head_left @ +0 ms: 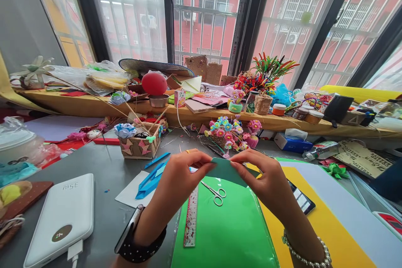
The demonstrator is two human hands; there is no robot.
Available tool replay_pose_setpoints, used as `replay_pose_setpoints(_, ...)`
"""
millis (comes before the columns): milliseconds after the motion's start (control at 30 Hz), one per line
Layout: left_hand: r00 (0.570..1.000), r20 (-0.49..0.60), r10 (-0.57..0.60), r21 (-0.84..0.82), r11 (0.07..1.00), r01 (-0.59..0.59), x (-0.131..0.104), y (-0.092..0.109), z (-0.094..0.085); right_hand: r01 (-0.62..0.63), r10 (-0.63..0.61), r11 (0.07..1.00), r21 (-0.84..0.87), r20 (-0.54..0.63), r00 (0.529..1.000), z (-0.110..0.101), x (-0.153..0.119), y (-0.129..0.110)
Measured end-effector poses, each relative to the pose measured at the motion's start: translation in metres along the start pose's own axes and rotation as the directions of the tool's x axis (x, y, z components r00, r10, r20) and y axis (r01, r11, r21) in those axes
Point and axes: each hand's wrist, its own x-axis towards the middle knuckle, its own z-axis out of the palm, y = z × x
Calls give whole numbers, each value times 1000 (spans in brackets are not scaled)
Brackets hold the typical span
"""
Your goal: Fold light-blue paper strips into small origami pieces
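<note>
Both hands hold up a small dark green sheet of paper (228, 171) over the green mat. My left hand (188, 169) pinches its left corner between thumb and fingers. At the right corner, my right hand (264, 173) has a similar pinch. Below the paper, small silver scissors (217, 196) lie on the bright green sheet (229, 230). A patterned clear ruler (191, 222) rests near that sheet's left edge. Blue folded paper strips (153, 181) lie on white paper left of my left hand.
A white power bank (63, 217) with a cable lies at the left. Behind the hands stand a cardboard box (141, 146) and crocheted flowers (228, 134). A phone (301, 197) lies on yellow paper (317, 226) at the right. Farther back is a cluttered shelf (201, 114).
</note>
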Motion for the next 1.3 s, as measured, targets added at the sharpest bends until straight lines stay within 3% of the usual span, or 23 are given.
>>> replay_pose_setpoints(267, 991, 1, 131, 31, 991, -131, -3, 5, 7, 76, -74, 996, -39, 52, 996, 4, -1, -3)
replay_pose_setpoints(500, 972, -67, 223, 159, 965, -211, -6, 4, 9, 43, -38, 996, -72, 62, 997, 7, -1, -3)
replay_pose_setpoints(667, 956, -142, 257, 197, 954, -227, -5, 2, 6, 10, -11, 992, -127, -6, 1000, 2, 1, 5)
replay_pose_setpoints(967, 956, -172, 237, 189, 961, -204, -4, -4, -1, -96, 48, 946, -308, -161, 986, -4, 2, 27)
replay_pose_setpoints(1067, 958, -168, 234, 186, 962, -202, -4, -2, 0, -109, 51, 960, -257, -223, 973, -5, 2, 26)
replay_pose_setpoints(1167, 964, -142, 226, 187, 962, -198, -4, 0, 4, -19, -7, 987, -158, -159, 987, -1, 2, 17)
replay_pose_setpoints(1300, 964, -123, 237, 196, 958, -210, -5, 1, 8, 90, -93, 982, -169, -9, 996, 9, 1, 5)
